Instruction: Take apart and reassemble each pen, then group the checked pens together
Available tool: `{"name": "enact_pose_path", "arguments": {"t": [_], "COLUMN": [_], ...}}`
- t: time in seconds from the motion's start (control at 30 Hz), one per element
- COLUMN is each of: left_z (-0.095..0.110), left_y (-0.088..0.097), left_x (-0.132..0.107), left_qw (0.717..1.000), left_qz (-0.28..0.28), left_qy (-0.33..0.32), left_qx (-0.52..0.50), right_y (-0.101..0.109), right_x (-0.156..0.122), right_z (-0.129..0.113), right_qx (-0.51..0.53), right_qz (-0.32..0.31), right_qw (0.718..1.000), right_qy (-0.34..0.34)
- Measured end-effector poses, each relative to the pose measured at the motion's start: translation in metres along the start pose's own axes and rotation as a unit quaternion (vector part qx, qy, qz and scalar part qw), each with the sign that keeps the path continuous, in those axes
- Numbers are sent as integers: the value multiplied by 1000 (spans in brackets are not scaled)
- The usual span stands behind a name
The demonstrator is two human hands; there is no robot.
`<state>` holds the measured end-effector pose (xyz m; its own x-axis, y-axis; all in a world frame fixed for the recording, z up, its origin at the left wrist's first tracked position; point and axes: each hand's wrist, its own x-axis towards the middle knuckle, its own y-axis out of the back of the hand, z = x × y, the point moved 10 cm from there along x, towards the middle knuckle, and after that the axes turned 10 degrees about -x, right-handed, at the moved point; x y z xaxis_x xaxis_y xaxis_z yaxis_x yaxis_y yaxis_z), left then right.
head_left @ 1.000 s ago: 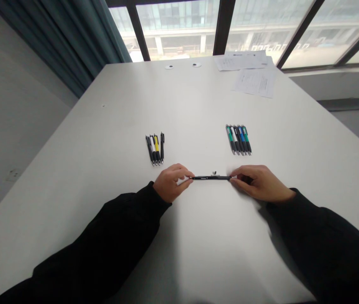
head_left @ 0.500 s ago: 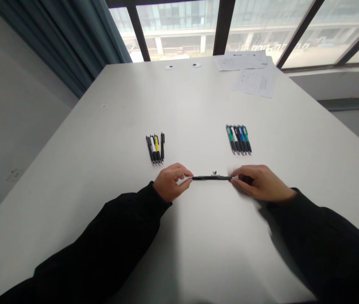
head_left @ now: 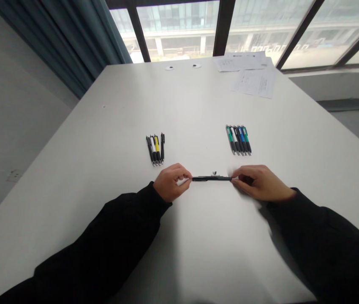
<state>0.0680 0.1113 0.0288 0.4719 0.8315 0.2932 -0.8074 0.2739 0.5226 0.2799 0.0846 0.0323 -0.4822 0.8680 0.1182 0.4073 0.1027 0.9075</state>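
Observation:
A black pen (head_left: 211, 178) lies crosswise just in front of me, held at both ends. My left hand (head_left: 173, 181) pinches its left end between thumb and fingertips. The right end is between the thumb and fingers of my right hand (head_left: 258, 181), which is closed in a pinch; the fingertips cover that tip. Right behind the pen sits a small dark and silvery piece (head_left: 214, 172), too small to name.
Beyond my left hand lies a group of several pens, among them a yellow pen (head_left: 157, 145). Several more, including a blue pen (head_left: 240, 137), lie side by side beyond my right hand. Printed papers (head_left: 252, 80) rest at the white table's (head_left: 129, 97) far right.
Both hands stay almost where they were, still pinching the black pen's ends. The pen's visible side looks slightly different, as if it has turned a little.

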Motion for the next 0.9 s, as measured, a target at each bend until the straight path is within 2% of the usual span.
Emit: {"name": "enact_pose_path", "arguments": {"t": [0.43, 0.9], "left_z": [1, 0], "left_y": [3, 2], "left_x": [0, 1], "left_qw": [1000, 1000], "left_qz": [14, 7], "left_qy": [5, 11], "left_qx": [2, 9], "right_y": [-2, -3], "right_x": [0, 0], "right_z": [6, 6], "right_qx": [41, 29], "right_qz": [-5, -12], "right_qw": [998, 999], "right_qy": [-37, -41]}}
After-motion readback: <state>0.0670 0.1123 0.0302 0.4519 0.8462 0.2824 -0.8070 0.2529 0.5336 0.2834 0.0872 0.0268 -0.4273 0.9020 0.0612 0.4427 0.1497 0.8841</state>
